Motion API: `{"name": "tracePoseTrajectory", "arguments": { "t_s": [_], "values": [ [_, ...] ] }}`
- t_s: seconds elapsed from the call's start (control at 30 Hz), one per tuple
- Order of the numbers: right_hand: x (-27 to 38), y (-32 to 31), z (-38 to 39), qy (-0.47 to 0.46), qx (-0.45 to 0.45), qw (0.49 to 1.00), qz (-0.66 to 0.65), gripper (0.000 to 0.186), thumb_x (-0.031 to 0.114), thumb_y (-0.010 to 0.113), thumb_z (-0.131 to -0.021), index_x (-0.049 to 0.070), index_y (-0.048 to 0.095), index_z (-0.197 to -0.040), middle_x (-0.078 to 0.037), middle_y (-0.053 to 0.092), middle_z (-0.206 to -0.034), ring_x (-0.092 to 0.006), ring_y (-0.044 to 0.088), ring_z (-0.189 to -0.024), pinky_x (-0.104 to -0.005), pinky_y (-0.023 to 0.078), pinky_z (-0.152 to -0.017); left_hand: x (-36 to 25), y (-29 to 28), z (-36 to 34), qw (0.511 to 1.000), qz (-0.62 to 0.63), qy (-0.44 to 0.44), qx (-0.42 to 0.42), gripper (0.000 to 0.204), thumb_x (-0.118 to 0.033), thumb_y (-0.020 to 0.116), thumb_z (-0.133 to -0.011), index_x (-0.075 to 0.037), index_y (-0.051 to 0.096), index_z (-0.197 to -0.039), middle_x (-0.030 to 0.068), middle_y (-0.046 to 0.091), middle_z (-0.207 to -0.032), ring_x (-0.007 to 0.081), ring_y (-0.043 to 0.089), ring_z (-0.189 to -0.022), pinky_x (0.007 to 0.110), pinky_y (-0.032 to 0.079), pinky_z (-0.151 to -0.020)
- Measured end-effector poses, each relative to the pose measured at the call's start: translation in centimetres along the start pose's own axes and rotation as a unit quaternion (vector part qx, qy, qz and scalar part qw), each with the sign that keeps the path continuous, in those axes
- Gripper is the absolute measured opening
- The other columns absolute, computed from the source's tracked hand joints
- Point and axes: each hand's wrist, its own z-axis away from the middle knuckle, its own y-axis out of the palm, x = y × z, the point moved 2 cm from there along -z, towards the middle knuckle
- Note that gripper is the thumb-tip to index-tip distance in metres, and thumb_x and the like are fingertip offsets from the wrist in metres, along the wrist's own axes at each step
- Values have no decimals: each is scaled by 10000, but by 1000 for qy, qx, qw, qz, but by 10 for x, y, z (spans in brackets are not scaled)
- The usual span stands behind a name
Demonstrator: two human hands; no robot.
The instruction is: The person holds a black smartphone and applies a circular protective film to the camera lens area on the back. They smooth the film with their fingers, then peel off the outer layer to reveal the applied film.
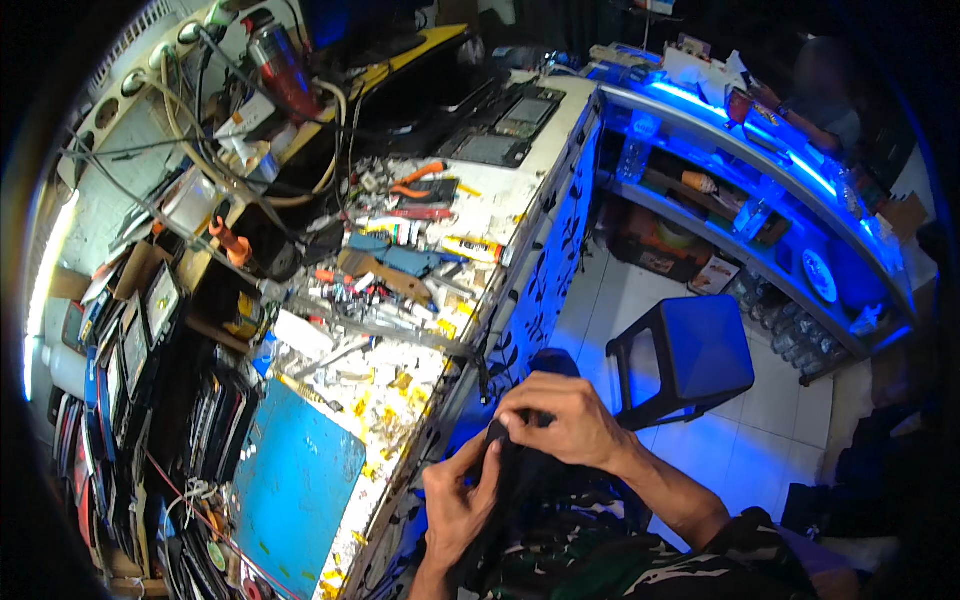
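My left hand [460, 495] and my right hand [570, 420] meet in front of my body, off the right side of the workbench. Thumb and fingers of both are closed around a small black thing [497, 432]. Its kind cannot be made out, since the fingers cover most of it and dark cloth lies behind. The right hand's fingers curl over it from above; the left hand pinches it from below. Closest to the left hand on the bench [385, 470] is a worn blue mat [300, 480].
Pliers with orange handles [420, 180], small tools and scraps litter the bench. An opened laptop chassis [510, 125] lies at its far end. Cables hang from a power strip [130, 80]. A dark stool [700, 350] stands right, before a blue-lit counter [740, 130]. Another person [825, 100] is beyond.
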Motion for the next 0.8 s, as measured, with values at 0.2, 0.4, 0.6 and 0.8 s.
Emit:
{"name": "tracePoseTrajectory", "arguments": {
  "t_s": [0.2, 0.4, 0.6, 0.8],
  "values": [
    [3, 6, -1, -111, -29, 993, 39, 113, 55, 692, -804, -29, 639, -859, -107, 645, -823, -248, 621, -736, -337, 508, -666, -15, 3, -2, 997, -62, 31, -42, 185, -66, 608, -874, 100, 626, -953, 165, 465, -570, 42, 453, -572, 264, 375, -477],
    [-4, 13, 1, 4, -15, 996, -85, 172, 128, 641, -859, -34, 610, -909, -102, 602, -825, -229, 597, -735, -335, 491, -666, -11, 5, 4, 993, -100, -49, -26, 206, -114, 630, -890, 36, 671, -1025, 86, 674, -794, 86, 583, -712, 241, 482, -630],
    [-3, 17, 6, -112, -5, 994, 8, 208, 144, 590, -895, -39, 601, -992, -135, 622, -968, -282, 614, -892, -351, 515, -789, 5, 3, 4, 994, -87, 10, -72, 233, -106, 635, -892, 63, 659, -1051, 107, 690, -752, 67, 587, -658, 247, 484, -587],
    [-5, 18, 6, -47, 36, 997, -53, 215, 129, 610, -859, -56, 586, -966, -139, 610, -950, -282, 606, -887, -366, 509, -775, 5, 4, 5, 992, -101, -5, -73, 250, -109, 643, -885, 60, 658, -1070, 145, 701, -787, 93, 623, -666, 250, 495, -589]
  ]
}}
